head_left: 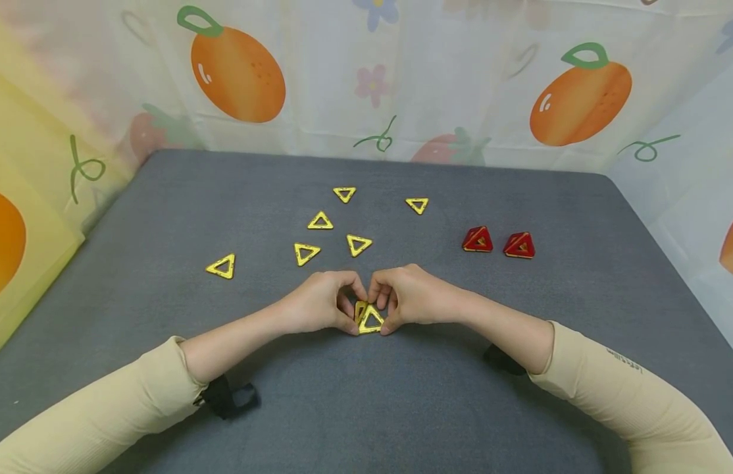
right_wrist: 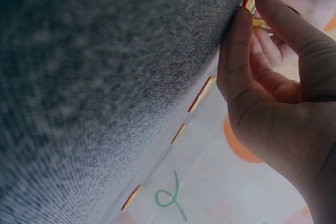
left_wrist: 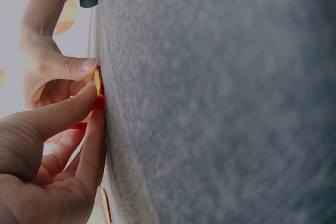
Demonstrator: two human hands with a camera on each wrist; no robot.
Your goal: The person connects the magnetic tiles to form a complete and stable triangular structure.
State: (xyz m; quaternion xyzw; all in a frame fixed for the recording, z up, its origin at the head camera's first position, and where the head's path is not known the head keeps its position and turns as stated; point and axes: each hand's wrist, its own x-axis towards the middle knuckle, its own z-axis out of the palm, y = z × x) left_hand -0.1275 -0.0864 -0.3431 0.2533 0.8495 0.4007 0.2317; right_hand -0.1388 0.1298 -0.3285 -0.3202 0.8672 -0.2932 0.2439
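Observation:
Both hands meet at the front middle of the table over hollow triangular tiles. My left hand (head_left: 319, 301) pinches the left side of this small group, thumb low and index finger at the top. From the other side my right hand (head_left: 422, 295) pinches with thumb and index finger. Facing me between them is a yellow triangular tile (head_left: 365, 329), with a second triangular tile (head_left: 360, 309) leaning behind its left edge. In the left wrist view a red and yellow tile edge (left_wrist: 98, 81) shows at the fingertips. The fingers hide the back of the group.
Several flat yellow triangular tiles (head_left: 321, 221) lie scattered beyond the hands, one tile (head_left: 223, 266) off to the left. Two red pyramids (head_left: 477, 239) of such tiles stand at the right. A fruit-patterned curtain (head_left: 319, 85) borders the grey table (head_left: 366, 408).

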